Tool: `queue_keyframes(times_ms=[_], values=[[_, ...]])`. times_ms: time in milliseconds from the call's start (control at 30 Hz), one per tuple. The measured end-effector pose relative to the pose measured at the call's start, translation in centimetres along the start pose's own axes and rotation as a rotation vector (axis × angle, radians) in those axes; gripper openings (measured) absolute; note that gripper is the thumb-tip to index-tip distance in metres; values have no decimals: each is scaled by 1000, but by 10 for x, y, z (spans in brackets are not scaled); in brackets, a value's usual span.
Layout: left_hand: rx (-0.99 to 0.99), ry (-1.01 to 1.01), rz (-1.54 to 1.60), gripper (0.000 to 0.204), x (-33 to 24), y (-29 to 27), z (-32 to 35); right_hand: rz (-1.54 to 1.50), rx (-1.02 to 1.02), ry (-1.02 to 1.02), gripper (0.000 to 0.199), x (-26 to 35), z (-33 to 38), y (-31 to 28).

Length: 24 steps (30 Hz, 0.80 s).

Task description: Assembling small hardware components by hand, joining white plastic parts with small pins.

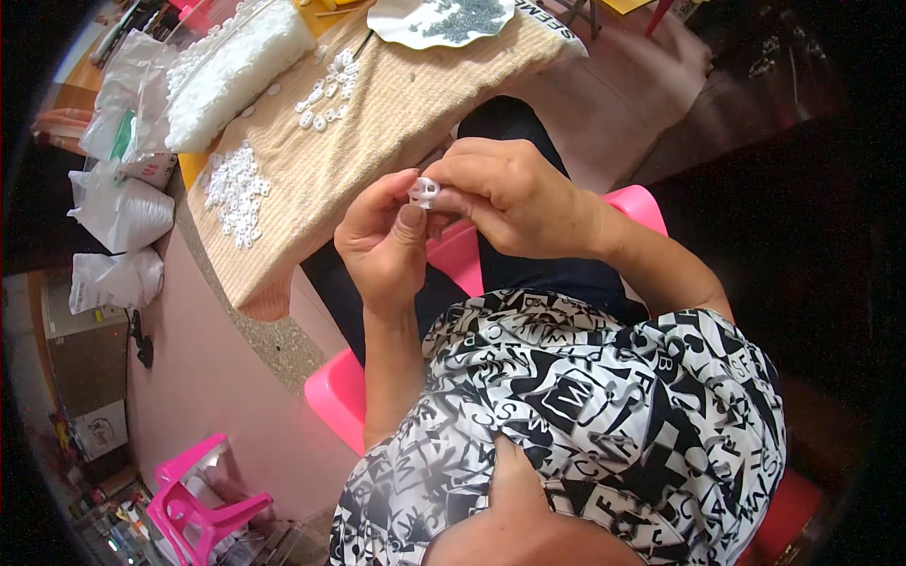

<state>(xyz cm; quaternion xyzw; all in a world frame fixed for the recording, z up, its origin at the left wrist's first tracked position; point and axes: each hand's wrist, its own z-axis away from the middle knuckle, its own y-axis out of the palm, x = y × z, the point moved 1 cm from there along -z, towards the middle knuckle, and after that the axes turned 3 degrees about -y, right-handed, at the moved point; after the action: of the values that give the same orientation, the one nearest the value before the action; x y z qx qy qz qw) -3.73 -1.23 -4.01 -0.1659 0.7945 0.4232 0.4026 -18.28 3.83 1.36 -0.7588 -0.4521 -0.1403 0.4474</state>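
Observation:
A small white plastic piece with holes (425, 191) is pinched between my two hands, above my lap and just off the table's near edge. My left hand (382, 245) grips it from the left with thumb and forefinger. From the right, the fingertips of my right hand (514, 198) close on the same piece. On the cloth-covered table (396, 108) lie a pile of small white plastic pieces (236, 193) at the left and a looser group of white pieces (326, 94) farther back. Whether the held piece is one part or two joined cannot be made out.
A large clear bag of white pieces (236, 71) lies at the table's far left. Small grey parts (467, 19) fill a white scalloped plate (406, 26) at the back. White plastic bags (123, 203) stand left of the table. A pink stool (193, 495) is on the floor at lower left.

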Motion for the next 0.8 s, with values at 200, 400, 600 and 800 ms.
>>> queue_keyframes(times_ms=[200,400,600,800], values=[[28,25,86,28,4,-2,-3,-1,0,-13,21,2,0,1],[91,54,38,28,3,-7,-4,37,-26,-19,13,5,0,2],[70,62,-102,28,-1,-5,-2,48,-52,-15,12,10,-1,-1],[57,215,-255,25,-9,7,-2,-39,-16,53,10,13,-2,-8]])
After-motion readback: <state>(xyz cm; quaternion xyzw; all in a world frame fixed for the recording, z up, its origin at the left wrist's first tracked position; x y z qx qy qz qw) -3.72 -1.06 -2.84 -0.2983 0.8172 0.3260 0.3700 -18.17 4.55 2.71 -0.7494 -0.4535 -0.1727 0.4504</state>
